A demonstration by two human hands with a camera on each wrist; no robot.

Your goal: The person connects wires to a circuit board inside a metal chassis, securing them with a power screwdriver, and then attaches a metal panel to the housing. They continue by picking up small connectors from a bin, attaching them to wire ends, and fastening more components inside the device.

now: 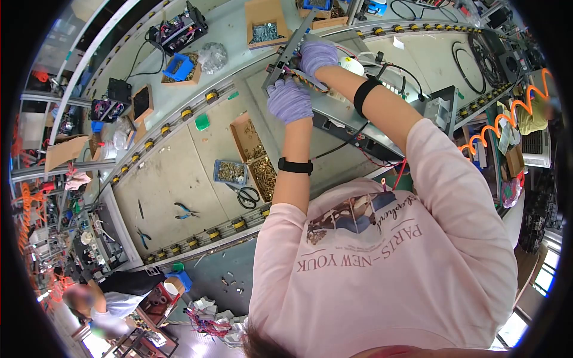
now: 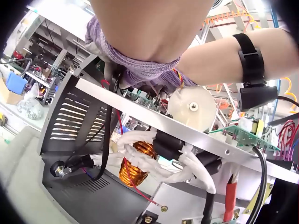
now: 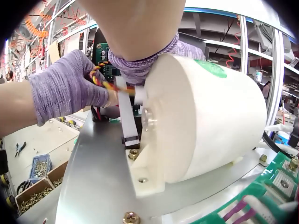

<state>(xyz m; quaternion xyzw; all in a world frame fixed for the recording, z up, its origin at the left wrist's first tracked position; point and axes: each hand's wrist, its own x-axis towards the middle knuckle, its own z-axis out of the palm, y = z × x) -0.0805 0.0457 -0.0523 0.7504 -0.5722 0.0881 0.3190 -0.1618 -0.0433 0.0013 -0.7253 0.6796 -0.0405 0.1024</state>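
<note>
In the head view, my left hand (image 1: pixel 289 100), in a purple glove, grips the lower end of a device's grey end panel (image 1: pixel 282 64), its fingers curled over the edge. My gloved right hand (image 1: pixel 318 56) is at the panel's inner side, higher up; its fingertips are hidden. Twisted yellow, red and black wires (image 3: pixel 103 83) run beside my left hand (image 3: pixel 67 88) in the right wrist view. A white cylinder (image 3: pixel 210 116) stands in front of my right hand (image 3: pixel 133 70). Below the metal plate (image 2: pixel 154 123), the left wrist view shows a copper coil (image 2: pixel 133 175).
Boxes of screws (image 1: pixel 262 173), a blue bin of screws (image 1: pixel 230 172), scissors (image 1: pixel 246 196) and pliers (image 1: pixel 186 211) lie on the bench left of the device. Roller rails (image 1: pixel 186 112) edge the bench. Farther back are another assembly (image 1: pixel 179 30) and a bag (image 1: pixel 212 58).
</note>
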